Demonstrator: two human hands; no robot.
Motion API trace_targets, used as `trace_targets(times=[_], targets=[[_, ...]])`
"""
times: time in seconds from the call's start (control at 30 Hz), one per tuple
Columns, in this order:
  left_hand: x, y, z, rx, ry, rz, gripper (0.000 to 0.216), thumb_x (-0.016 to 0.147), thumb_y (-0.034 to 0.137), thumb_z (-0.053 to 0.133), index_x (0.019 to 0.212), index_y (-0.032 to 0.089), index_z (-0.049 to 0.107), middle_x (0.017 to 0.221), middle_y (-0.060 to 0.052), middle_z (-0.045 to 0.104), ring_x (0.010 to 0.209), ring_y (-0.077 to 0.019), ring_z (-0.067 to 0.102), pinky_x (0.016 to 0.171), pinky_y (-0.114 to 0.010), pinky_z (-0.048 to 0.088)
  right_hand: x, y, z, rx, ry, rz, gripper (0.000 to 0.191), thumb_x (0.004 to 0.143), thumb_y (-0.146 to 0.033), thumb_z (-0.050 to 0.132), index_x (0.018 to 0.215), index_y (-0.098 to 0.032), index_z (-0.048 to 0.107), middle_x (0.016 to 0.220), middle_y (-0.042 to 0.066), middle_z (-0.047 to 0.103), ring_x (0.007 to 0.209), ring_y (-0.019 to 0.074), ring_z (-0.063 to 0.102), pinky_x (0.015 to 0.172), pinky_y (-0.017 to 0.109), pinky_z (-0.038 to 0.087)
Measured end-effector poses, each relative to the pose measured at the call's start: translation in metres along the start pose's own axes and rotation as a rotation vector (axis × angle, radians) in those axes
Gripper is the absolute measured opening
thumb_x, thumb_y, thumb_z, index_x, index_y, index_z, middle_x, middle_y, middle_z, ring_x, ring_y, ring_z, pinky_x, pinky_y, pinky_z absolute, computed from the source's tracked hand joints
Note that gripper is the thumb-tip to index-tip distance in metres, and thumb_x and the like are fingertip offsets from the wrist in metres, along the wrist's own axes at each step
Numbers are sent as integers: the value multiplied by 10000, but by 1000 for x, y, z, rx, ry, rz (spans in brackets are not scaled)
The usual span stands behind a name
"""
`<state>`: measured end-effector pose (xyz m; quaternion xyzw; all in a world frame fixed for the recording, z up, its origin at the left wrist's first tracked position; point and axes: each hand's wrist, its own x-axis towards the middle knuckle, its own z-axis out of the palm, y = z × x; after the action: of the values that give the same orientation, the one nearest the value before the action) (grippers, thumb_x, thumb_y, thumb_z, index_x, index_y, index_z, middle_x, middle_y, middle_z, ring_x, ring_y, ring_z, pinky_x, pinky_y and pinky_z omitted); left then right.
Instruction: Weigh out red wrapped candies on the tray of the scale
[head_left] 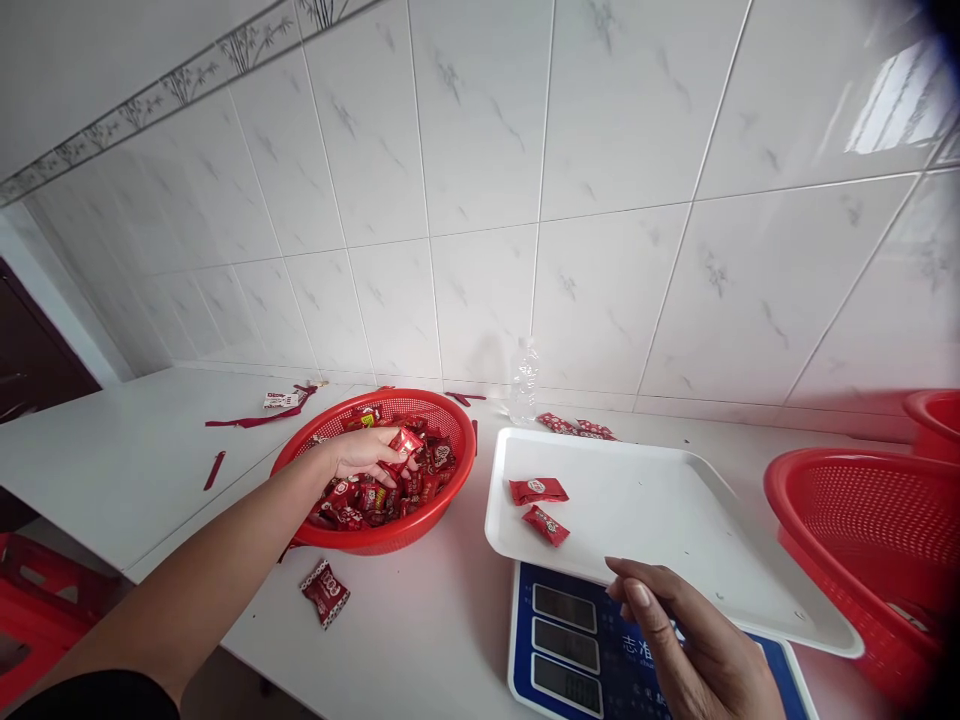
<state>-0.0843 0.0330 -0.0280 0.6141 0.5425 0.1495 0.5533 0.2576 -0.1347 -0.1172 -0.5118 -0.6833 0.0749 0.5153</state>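
My left hand (364, 455) reaches into a red plastic basket (375, 540) heaped with wrapped sweets. Its thumb and fingers are closed on a red-wrapped candy (406, 445), above the pile. My right hand (694, 645) hovers over the blue electronic scale (551, 690), at the near edge of the white tray (637, 500). It appears to hold nothing; its index finger is stretched out and the thumb stands apart from it. Two red packets, one flat (538, 490) and one smaller (547, 525), lie at the tray's left end.
A dark red wrapped sweet (325, 594) lies in front of the basket. Behind the tray stand a clear plastic bottle (524, 380) and more red packets (574, 426). Another red basket (862, 510) is at the right. Red strips (255, 420) lie at the left; a red stool (45, 610) stands below.
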Motion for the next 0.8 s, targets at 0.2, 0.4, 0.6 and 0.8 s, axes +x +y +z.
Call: trace_targets(times=[0.2,0.4,0.6,0.8], targets=[[1,-3,0,-64,-28,7,361,675,256,740,986,196,565,1039,-59,644,1026,-219,597,881,-429,517,0,-1,0,9,-4,-6,282,914,-425,500,929,-212,686,753,49,709,612,139,673,567,182,545],[2,-2,5,-85,-35,16,415,728,280,720,1106,211,562,1140,-80,632,1015,-215,608,842,-415,538,0,-2,1,1,5,5,307,909,-446,496,907,-212,696,750,54,718,602,146,677,563,189,547],[5,-2,11,-77,-43,-1,503,808,366,673,1264,227,513,1208,-101,627,965,-214,650,813,-390,555,1,-1,1,4,3,-15,280,916,-413,496,919,-211,690,760,50,721,616,140,685,563,177,543],[8,-3,17,-25,35,-35,639,800,509,654,1332,213,459,1346,-161,531,1055,-270,633,782,-373,570,0,-5,1,20,29,17,331,908,-475,489,899,-220,701,740,44,714,597,144,676,563,191,547]])
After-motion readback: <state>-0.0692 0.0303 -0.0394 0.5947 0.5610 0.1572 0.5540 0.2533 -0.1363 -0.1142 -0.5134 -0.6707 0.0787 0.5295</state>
